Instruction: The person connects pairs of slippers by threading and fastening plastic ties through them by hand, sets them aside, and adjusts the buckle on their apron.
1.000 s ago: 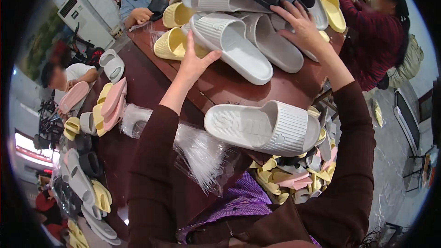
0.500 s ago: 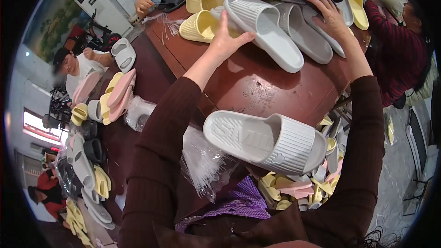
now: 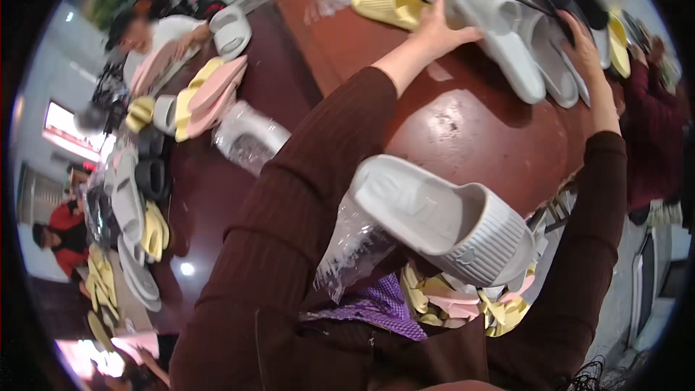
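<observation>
My left hand (image 3: 436,32) rests against the left side of a light grey slide slipper (image 3: 499,36), fingers stretched up and thumb spread apart. On the far side of the row, my right hand (image 3: 583,51) lies with extended fingers against the right edge of the slippers. Between my hands a darker grey slipper (image 3: 546,58) leans beside the light one. A yellow slipper (image 3: 387,3) sits just left of my left hand. Closer to me, a single light grey slipper (image 3: 434,213) with a ribbed strap lies near the table's front edge.
Clear plastic wrapping (image 3: 355,246) lies beside the near slipper. Pink and yellow slippers (image 3: 206,94) are stacked on the left table, with a bagged slipper (image 3: 250,137) nearby. More slippers (image 3: 463,297) fill the space below. A person (image 3: 156,43) sits at left; another (image 3: 655,116) stands at right.
The view has swung left, so the table and slippers appear further right and higher. My right hand has slid from the slippers' top to their right edge; my left hand stays beside the light grey slipper.
</observation>
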The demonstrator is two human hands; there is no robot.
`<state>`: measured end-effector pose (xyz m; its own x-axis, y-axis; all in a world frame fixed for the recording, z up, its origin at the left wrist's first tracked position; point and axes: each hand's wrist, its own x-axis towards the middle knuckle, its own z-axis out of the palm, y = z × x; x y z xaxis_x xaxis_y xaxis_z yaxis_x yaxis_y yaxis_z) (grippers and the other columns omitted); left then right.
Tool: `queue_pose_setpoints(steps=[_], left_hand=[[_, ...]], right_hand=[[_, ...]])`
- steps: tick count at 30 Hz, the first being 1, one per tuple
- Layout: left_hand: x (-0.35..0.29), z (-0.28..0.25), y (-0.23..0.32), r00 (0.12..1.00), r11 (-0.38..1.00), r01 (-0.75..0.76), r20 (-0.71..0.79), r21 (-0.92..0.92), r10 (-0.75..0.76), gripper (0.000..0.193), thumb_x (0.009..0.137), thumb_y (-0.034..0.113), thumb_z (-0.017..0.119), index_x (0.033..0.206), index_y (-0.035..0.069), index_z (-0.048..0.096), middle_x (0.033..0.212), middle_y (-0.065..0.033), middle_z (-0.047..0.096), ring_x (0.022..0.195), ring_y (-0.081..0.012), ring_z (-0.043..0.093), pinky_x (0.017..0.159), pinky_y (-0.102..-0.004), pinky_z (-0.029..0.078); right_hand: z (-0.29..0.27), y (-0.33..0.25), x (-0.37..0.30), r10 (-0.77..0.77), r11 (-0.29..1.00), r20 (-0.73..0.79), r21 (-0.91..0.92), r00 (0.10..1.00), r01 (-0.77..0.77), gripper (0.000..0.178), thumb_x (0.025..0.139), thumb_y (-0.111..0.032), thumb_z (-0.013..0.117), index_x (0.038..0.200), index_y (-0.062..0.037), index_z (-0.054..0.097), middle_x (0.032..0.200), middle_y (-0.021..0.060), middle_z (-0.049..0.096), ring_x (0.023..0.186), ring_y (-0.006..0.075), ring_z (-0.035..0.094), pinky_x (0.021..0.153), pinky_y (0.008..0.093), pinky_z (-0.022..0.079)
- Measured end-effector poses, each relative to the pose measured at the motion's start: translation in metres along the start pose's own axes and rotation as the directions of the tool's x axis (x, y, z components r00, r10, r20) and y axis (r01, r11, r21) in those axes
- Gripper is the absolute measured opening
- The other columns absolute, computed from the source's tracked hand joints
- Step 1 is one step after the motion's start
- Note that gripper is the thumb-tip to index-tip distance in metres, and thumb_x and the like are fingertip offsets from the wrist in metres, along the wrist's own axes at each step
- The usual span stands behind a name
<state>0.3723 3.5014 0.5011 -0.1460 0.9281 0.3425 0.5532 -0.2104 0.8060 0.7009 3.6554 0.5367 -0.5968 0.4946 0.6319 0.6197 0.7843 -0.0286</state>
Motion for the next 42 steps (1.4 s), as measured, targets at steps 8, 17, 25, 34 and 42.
queue_pose_setpoints(steps=[8,17,25,34,42], left_hand=[[-0.109,-0.074,0.064,0.973,0.964,-0.188,0.099,-0.19,0.21,0.089,0.073,0.041,0.073,0.136,-0.008,0.031,0.127,-0.0306,0.048,0.121,-0.0361,0.047,0.103,-0.0365,0.037],[-0.313,-0.229,0.172,0.956,0.7,-0.254,-0.063,-0.667,0.287,0.088,0.075,0.028,0.076,0.139,-0.005,0.025,0.119,-0.0321,0.052,0.096,-0.03,0.063,0.076,-0.0325,0.053],[-0.397,-0.265,0.174,0.921,0.746,-0.389,-0.246,-0.54,0.303,0.084,0.076,0.025,0.075,0.14,-0.002,0.027,0.118,-0.0296,0.053,0.095,-0.0293,0.063,0.078,-0.0341,0.052],[-0.459,-0.301,0.141,0.856,0.722,-0.507,-0.375,-0.471,0.357,0.079,0.077,0.021,0.073,0.14,0.001,0.03,0.117,-0.0269,0.055,0.094,-0.0284,0.063,0.081,-0.036,0.051],[-0.521,-0.326,0.165,0.886,0.823,-0.382,-0.421,-0.42,0.196,0.076,0.078,0.017,0.072,0.141,0.004,0.032,0.116,-0.0244,0.056,0.094,-0.0277,0.063,0.083,-0.0376,0.05]], right_hand=[[0.008,0.013,0.0,0.077,0.988,0.028,0.129,0.997,-0.08,0.065,0.077,0.006,0.049,0.138,-0.0122,0.04,0.139,0.0097,0.045,0.13,0.0266,0.04,0.107,0.0341,0.032],[0.002,0.085,-0.005,-0.176,0.944,0.126,-0.26,0.976,0.204,0.048,0.088,0.0,0.047,0.136,-0.0064,0.041,0.138,0.0094,0.045,0.134,0.0285,0.034,0.108,0.0356,0.029],[-0.008,-0.017,-0.017,0.033,0.992,0.241,-0.13,0.97,-0.001,0.04,0.087,-0.002,0.049,0.125,-0.0124,0.054,0.129,0.0141,0.053,0.125,0.0334,0.044,0.101,0.0401,0.039],[-0.062,-0.022,-0.023,-0.018,1.0,0.294,-0.004,0.956,0.02,0.044,0.083,0.002,0.052,0.127,-0.0021,0.052,0.129,0.015,0.053,0.12,0.0278,0.05,0.103,0.0347,0.036],[-0.121,-0.267,0.0,-0.208,0.973,0.157,0.134,0.965,0.188,0.038,0.091,-0.003,0.048,0.129,-0.001,0.05,0.128,0.0111,0.055,0.122,0.0216,0.048,0.101,0.029,0.036]])
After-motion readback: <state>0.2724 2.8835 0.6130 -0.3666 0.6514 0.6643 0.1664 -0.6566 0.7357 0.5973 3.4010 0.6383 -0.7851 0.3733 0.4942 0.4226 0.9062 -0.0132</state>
